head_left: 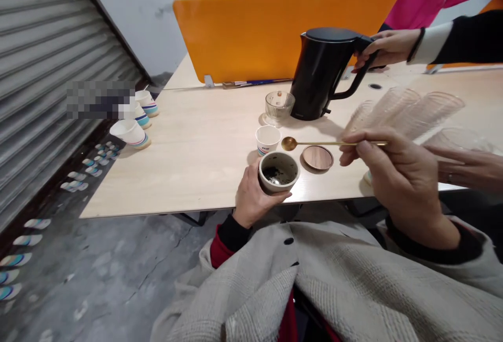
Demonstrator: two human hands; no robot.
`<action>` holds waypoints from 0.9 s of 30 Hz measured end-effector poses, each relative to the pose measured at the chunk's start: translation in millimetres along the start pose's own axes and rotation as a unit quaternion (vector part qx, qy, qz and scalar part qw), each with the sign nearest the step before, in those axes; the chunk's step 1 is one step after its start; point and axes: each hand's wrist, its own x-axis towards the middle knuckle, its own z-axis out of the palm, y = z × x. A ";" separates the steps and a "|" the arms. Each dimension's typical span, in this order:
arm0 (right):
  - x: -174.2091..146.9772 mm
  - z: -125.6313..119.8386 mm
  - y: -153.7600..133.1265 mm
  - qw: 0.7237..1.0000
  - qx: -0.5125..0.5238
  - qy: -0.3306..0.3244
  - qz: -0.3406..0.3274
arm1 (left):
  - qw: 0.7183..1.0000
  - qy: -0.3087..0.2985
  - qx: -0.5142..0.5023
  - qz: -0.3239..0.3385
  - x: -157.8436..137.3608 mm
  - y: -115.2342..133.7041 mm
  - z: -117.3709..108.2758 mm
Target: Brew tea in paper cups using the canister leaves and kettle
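My left hand [253, 198] is wrapped around a small ceramic jar [264, 182] at the table's front edge. Dark loose leaves [273, 174] lie in its bottom. Pinched in my right hand [401, 179] is a long-handled golden spoon [290, 144], its bowl just above and beyond the jar's rim. The spoon looks unloaded, apart from what may be a trace in its bowl. Behind the jar stands a white paper cup [268, 138], and further back a ribbed glass cup [279, 106]. A round wooden lid [318, 157] lies right of the jar.
Another person's hand [387, 48] grips the handle of a black electric kettle [322, 69]. At right, a second hand [467, 166] is near stacked clear cups [420, 111]. Paper cups [131, 133] stand at the left edge; an orange divider [243, 43] crosses the back.
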 end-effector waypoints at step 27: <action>11.2 30.5 21.3 0.932 -0.122 -0.310 -0.143 | 1.000 -0.005 0.019 0.018 -0.9 -1.6 1.6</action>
